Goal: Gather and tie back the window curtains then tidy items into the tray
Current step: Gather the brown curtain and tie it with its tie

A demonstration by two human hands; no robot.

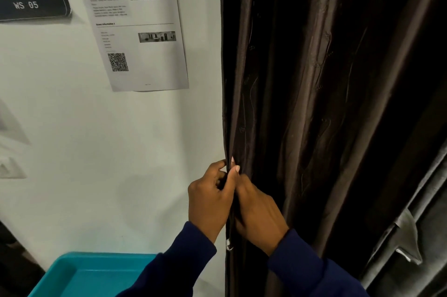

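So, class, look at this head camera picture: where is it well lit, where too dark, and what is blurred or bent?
In the head view, the white wall is evenly lit, with soft shadows; the dark curtain loses its folds to blackness on the right; the printed sheet is too soft to read; its edges and the "WS 05" sign lean from wide-angle distortion; both hands are fairly sharp at the curtain's edge.

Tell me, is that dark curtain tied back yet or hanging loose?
Hanging loose. The dark curtain falls in straight folds with no tie around it; the left hand and right hand only pinch its edge by the wall.
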